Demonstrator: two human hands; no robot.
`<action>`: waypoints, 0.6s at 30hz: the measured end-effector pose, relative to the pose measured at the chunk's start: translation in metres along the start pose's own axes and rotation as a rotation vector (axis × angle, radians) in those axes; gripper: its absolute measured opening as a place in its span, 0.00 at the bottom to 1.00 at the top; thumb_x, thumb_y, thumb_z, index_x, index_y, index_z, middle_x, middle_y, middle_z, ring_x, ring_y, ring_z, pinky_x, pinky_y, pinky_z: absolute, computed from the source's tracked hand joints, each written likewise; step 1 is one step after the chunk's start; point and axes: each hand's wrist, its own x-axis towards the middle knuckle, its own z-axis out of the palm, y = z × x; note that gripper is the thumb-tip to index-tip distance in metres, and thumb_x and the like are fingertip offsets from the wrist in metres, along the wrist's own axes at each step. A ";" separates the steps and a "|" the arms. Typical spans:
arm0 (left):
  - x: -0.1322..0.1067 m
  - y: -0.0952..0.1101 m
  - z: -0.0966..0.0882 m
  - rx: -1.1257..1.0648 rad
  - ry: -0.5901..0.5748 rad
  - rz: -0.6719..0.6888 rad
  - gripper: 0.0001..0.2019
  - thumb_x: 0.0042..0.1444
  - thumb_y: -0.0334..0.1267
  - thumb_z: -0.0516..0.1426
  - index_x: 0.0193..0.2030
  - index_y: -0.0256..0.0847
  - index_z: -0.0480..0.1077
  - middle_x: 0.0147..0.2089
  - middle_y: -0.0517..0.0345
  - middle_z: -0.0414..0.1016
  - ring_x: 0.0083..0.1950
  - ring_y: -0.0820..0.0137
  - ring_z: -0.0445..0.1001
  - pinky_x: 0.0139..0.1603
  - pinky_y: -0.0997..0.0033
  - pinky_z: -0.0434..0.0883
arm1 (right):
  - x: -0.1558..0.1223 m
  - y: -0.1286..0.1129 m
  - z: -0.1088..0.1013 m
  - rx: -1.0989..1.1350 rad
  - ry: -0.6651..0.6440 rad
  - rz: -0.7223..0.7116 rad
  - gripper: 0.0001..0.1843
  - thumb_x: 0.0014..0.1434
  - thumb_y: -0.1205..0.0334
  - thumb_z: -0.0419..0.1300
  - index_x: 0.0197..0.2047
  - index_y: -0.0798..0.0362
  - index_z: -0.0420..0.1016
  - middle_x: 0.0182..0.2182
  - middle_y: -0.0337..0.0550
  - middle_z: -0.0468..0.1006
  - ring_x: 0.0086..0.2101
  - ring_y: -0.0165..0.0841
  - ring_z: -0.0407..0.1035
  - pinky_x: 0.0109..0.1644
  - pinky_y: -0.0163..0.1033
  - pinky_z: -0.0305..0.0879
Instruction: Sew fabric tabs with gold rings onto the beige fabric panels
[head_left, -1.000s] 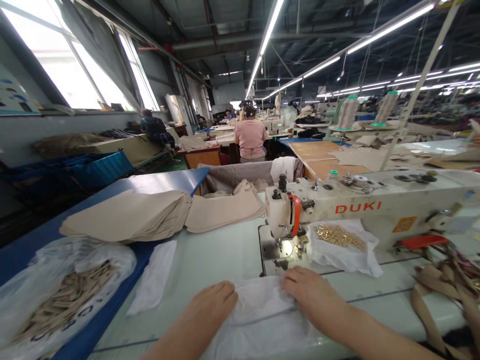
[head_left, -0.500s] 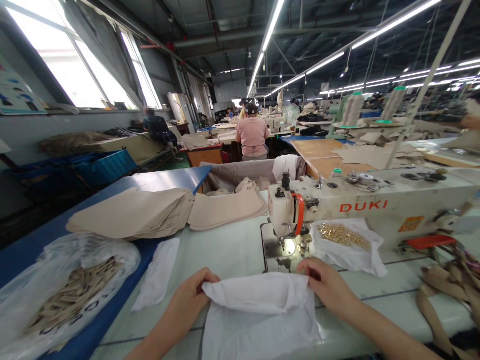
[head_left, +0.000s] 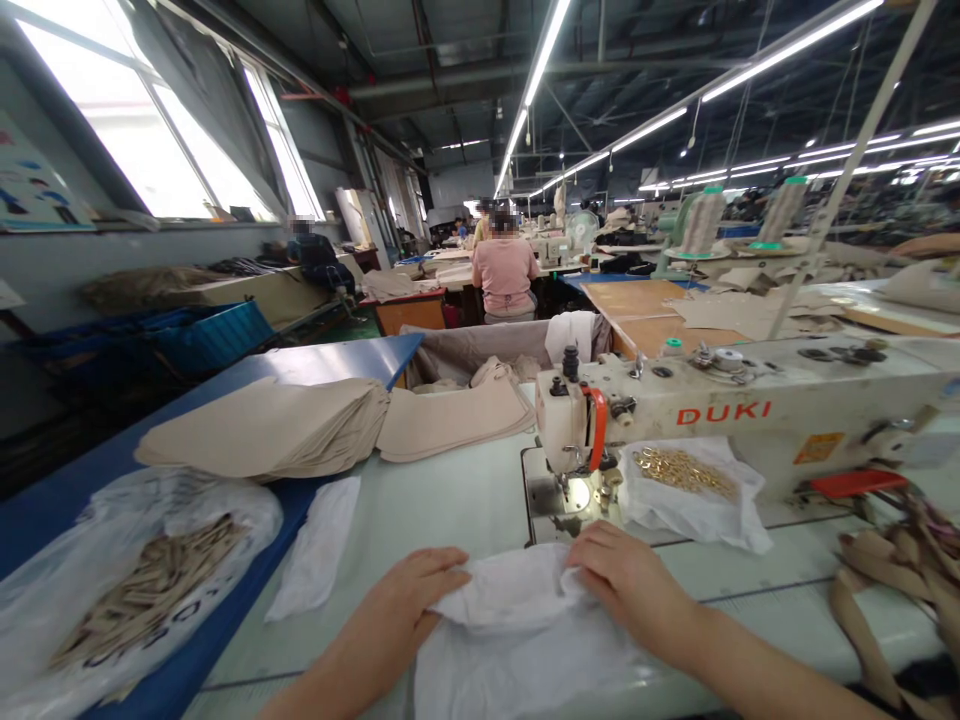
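the rumpled thin fabric sheet is plain white, the long metal sewing machine off-white with orange-red lettering, the small metal pieces gold, and the stacked flat fabric panels solid beige.

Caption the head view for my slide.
Bare left hand and right hand hold folded white cloth before a white DUKI sewing machine.

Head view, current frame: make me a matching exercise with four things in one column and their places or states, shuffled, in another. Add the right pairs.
Things
1. Short tan strips
2. Gold metal pieces
3. DUKI lettering
4. Nearest white cloth

Places or states
A. Red, on the sewing machine
B. Held between the left hand and the right hand
C. In a plastic bag
D. Spread on a white sheet

Right pairs: 1-C, 2-D, 3-A, 4-B
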 end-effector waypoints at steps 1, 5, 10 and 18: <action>0.002 0.001 -0.001 -0.038 0.006 -0.030 0.22 0.49 0.27 0.49 0.46 0.49 0.75 0.54 0.57 0.74 0.55 0.64 0.70 0.59 0.62 0.64 | 0.000 0.001 0.000 0.061 0.042 0.062 0.09 0.62 0.66 0.51 0.33 0.53 0.72 0.33 0.43 0.75 0.37 0.34 0.67 0.42 0.36 0.62; 0.015 0.009 -0.008 -0.195 0.050 -0.152 0.17 0.50 0.32 0.48 0.40 0.44 0.76 0.47 0.56 0.78 0.49 0.64 0.74 0.53 0.66 0.67 | -0.001 0.002 0.001 0.262 0.146 0.291 0.11 0.61 0.62 0.50 0.29 0.53 0.69 0.27 0.40 0.73 0.31 0.33 0.67 0.35 0.34 0.59; 0.031 0.017 -0.015 -0.357 0.068 -0.284 0.13 0.49 0.38 0.51 0.35 0.43 0.77 0.38 0.58 0.81 0.43 0.60 0.75 0.46 0.67 0.68 | 0.004 0.007 0.003 0.431 0.316 0.452 0.13 0.58 0.55 0.50 0.28 0.52 0.66 0.22 0.36 0.68 0.26 0.32 0.64 0.29 0.34 0.56; 0.043 0.010 -0.011 -0.547 0.117 -0.335 0.16 0.50 0.47 0.53 0.31 0.39 0.77 0.30 0.58 0.79 0.34 0.61 0.74 0.36 0.70 0.68 | 0.007 0.012 0.008 0.474 0.490 0.473 0.18 0.58 0.48 0.50 0.24 0.51 0.62 0.19 0.34 0.62 0.24 0.31 0.60 0.27 0.34 0.55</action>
